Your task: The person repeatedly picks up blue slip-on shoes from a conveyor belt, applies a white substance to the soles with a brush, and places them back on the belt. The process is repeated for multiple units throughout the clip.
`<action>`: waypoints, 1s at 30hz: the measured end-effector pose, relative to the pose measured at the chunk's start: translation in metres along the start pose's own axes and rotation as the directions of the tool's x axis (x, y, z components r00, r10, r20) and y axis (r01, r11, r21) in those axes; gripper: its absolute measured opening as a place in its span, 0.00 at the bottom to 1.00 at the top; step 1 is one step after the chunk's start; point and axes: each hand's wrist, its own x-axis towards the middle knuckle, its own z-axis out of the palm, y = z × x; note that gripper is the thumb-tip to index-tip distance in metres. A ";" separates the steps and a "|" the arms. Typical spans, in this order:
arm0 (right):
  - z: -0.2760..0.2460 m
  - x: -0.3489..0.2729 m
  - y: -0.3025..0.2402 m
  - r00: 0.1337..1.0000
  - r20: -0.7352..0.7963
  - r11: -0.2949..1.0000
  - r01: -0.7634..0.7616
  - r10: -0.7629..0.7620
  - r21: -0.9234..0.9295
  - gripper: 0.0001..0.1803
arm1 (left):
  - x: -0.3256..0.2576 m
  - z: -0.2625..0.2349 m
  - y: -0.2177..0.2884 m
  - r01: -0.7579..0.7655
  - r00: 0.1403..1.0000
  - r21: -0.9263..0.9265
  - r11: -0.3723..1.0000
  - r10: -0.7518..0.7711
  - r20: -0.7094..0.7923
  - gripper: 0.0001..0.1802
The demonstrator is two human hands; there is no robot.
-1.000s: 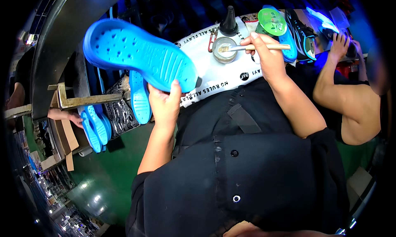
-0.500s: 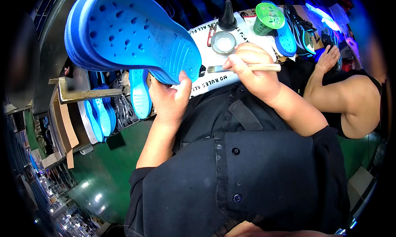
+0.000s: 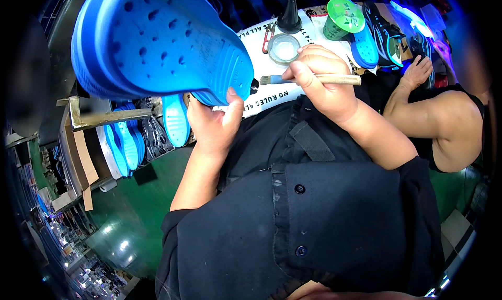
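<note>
A stack of thick blue shoe insoles [image 3: 157, 44], dotted with round holes and ribbed toward the heel, is held up at the upper left. My left hand [image 3: 215, 123] grips its narrow end, thumb on top and fingers hidden beneath. In my right hand [image 3: 327, 83] is a flat paint brush [image 3: 340, 79] with a pale wooden handle, pinched near the ferrule. Its bristles point left, a short way from the insoles' narrow end and apart from it. Just beyond my right fingers sits a small round dish [image 3: 284, 49] with whitish contents.
A printed white sheet [image 3: 256, 44] covers the bench, bearing a black cone-tipped bottle [image 3: 289, 18] and a red cutter [image 3: 267, 39]. Farther right are a green-lidded cup [image 3: 344, 19], another blue insole [image 3: 364, 49], a dark sneaker [image 3: 383, 36] and a co-worker's arm [image 3: 429, 112]. A metal bracket [image 3: 107, 118] juts out at left.
The insole stack has shifted slightly left and tilted closer to view. My right hand and the brush have moved slightly up and right.
</note>
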 end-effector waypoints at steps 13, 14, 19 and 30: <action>0.001 0.001 -0.001 0.987 0.076 0.990 0.142 -0.141 -0.013 0.09 | -0.006 0.006 -0.003 -0.116 0.991 -0.037 0.993 0.118 0.066 0.21; 0.003 0.001 -0.003 0.983 0.079 0.986 0.165 -0.163 -0.020 0.09 | -0.003 0.006 0.000 -0.132 0.989 0.006 0.991 0.132 0.066 0.17; 0.001 -0.002 -0.003 0.985 0.123 0.992 0.127 -0.125 -0.011 0.05 | 0.005 0.003 0.007 -0.210 0.978 0.205 0.956 0.204 0.052 0.11; 0.000 -0.002 0.003 0.981 0.113 0.975 0.174 -0.160 -0.136 0.06 | 0.000 0.005 0.009 -0.153 0.988 0.278 0.948 0.149 0.037 0.11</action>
